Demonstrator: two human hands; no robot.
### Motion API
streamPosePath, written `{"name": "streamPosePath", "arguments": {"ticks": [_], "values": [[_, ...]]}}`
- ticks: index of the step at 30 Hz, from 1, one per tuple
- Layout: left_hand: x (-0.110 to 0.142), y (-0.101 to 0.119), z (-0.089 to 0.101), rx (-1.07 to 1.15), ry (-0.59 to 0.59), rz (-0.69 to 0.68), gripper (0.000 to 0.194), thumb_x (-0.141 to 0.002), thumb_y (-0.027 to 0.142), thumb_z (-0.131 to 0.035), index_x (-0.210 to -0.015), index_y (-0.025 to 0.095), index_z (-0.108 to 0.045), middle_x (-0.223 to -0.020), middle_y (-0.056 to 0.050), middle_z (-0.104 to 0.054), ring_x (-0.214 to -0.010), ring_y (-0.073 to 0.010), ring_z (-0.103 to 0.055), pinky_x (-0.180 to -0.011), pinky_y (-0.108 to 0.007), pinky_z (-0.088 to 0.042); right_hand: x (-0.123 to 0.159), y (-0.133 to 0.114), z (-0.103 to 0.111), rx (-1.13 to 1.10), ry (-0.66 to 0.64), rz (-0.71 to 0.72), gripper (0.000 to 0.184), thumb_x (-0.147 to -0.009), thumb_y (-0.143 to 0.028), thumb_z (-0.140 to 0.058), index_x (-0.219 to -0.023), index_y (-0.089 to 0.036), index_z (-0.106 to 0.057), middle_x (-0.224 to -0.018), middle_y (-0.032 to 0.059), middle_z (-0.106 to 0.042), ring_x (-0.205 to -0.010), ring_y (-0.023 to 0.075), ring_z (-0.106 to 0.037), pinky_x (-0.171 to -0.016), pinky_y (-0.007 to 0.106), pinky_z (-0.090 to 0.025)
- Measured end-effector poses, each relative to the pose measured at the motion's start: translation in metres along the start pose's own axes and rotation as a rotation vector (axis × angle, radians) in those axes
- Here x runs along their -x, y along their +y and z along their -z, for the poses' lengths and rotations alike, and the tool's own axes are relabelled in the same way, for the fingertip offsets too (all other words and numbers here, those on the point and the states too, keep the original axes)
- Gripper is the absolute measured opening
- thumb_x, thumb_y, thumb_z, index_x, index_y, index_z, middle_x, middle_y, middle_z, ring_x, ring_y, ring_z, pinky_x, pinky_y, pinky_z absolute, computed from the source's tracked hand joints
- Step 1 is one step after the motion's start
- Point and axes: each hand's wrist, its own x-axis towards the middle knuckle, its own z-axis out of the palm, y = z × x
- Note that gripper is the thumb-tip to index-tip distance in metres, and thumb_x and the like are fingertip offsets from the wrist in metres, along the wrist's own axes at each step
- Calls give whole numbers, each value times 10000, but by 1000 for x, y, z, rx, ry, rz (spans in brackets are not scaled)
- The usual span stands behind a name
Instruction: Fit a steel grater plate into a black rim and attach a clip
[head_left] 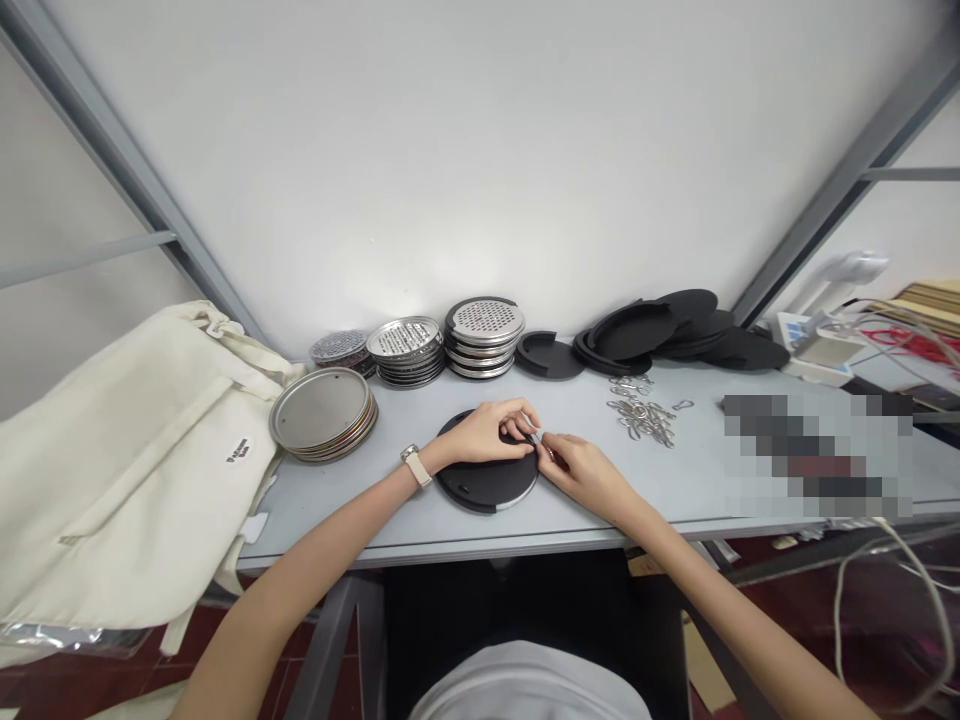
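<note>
A round black disc (480,482) with a silvery edge at its lower right lies flat on the desk between my hands. My left hand (486,430), with a watch at the wrist, rests over its upper part, thumb and fingers bent together at the disc's right edge. My right hand (583,468) meets it there in a pinch. A small silvery metal clip (535,438) shows between the fingertips of both hands, mostly hidden by them. To the right lies a loose pile of small metal snap hooks (643,418).
Behind my hands stand stacks of perforated metal grater discs (487,320) and black round trays (634,332). Plain metal discs (321,408) are stacked at left beside a cream bag (142,450). A white device (817,345) and cables stand at right. A wall closes off the back.
</note>
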Motion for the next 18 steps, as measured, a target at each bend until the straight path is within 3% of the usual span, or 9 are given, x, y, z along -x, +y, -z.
{"name": "streamPosePath", "arguments": {"ticks": [18], "values": [[1, 1, 0, -71, 23, 12, 283, -704, 159, -644, -979, 147, -576, -942, -47, -633, -769, -111, -591, -704, -231, -487, 1, 0, 1, 21, -21, 49, 250, -962, -263, -291, -798, -206, -471, -677, 28, -557, -611, 167, -522, -597, 262, -358]]}}
